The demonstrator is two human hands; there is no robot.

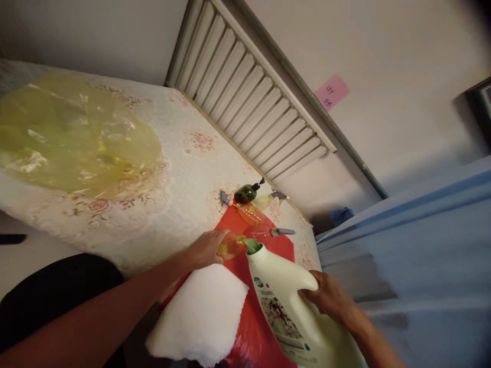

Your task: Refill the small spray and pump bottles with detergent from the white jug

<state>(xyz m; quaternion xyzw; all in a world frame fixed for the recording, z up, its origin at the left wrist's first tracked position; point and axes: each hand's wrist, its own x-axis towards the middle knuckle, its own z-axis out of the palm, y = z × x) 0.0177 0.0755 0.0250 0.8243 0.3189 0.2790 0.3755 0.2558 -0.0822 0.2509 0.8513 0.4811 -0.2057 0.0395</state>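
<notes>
My left hand [207,249] is closed around a small clear bottle [231,246] with orange-yellow colouring. My right hand [330,296] grips the handle of a large pale-green detergent jug [284,286], which is tilted. Its green pouring spout [253,246] is at the small bottle's neck; whether liquid is flowing, I cannot tell. Under them lies a red plastic sheet or bag [280,245]. Just beyond are an orange spray bottle [251,213], a dark green pump bottle [246,193], a pale spray bottle [264,201] and a clear bottle with a grey top [263,231].
A white fluffy sheet or roll [201,314] sits at the near edge, beside my left forearm. A big yellow plastic bag [76,138] covers the left end of the floral tablecloth [184,168]. Behind the table is a radiator [245,87]; a blue curtain [422,245] hangs at right.
</notes>
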